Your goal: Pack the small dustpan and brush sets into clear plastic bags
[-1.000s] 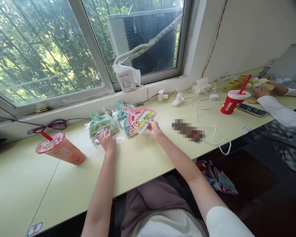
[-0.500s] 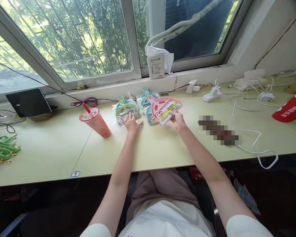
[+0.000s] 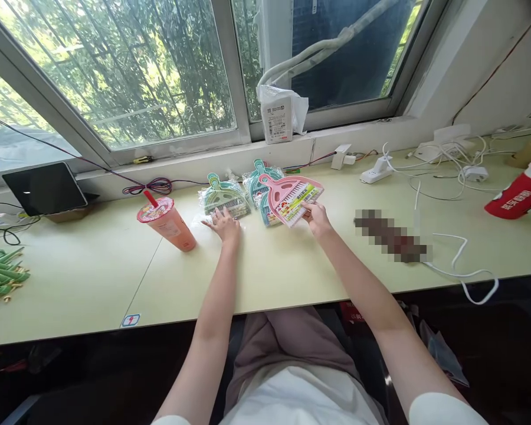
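Note:
A pink dustpan and brush set [image 3: 283, 190] with a yellow label is held at its lower right corner by my right hand [image 3: 317, 219], fingers closed on its edge. Behind and partly under it lie blue-green dustpan sets [image 3: 255, 184] in clear wrap. Further left is a green dustpan set [image 3: 223, 193], also in crinkled clear plastic. My left hand [image 3: 225, 226] rests at the front edge of this green set, fingers spread, touching the wrap or the table beside it.
Left of my left hand stands a pink drink cup with a red straw [image 3: 170, 227]. A tablet [image 3: 46, 188], cables [image 3: 153, 186], green sticks [image 3: 2, 271], a power strip [image 3: 376, 170], a blurred-out object [image 3: 392, 236] and a red cup [image 3: 515, 195] lie around the table [image 3: 287, 277].
My left hand has slid slightly left and toward me off the green set, baring more of it. My right hand still holds the pink set. The view has shifted a little.

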The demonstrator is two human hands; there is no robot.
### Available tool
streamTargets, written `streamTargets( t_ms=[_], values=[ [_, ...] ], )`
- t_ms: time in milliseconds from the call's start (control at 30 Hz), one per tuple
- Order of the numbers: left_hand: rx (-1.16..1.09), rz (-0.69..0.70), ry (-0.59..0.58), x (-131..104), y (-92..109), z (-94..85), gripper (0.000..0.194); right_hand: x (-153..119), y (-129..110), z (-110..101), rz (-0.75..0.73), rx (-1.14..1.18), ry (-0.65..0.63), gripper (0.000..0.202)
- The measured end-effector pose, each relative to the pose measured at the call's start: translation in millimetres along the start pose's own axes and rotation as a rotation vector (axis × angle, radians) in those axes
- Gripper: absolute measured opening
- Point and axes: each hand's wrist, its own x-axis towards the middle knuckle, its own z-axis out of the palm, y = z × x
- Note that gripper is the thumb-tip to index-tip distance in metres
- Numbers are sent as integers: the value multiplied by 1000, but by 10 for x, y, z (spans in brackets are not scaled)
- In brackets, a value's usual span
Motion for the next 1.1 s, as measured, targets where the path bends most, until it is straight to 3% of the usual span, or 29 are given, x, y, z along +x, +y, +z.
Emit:
streamTargets(
  t_ms=[167, 333, 533, 667, 867, 1100],
  values=[
    [-46, 24, 186, 66, -123, 34, 17, -14, 4, 27, -17, -62, -49, 13],
    [-134, 15, 149, 103, -169, 1, 20, -36, -5, 79, -36, -151, -193, 19],
    [-294, -57, 264, 73, -75, -101, 25, -40, 85, 110, 3, -279, -387, 34],
    [-338, -99, 287, 69, -35, -202, 30, -47, 184, 140, -16, -353, -379, 35],
    [-310, -115, 254, 37, 45, -335, 30, -93, 213, 205, -205, -381, -193, 30],
    [-291, -46, 234, -17, 133, -397, 27, -240, 237, 304, -152, -429, -382, 33]
  ],
)
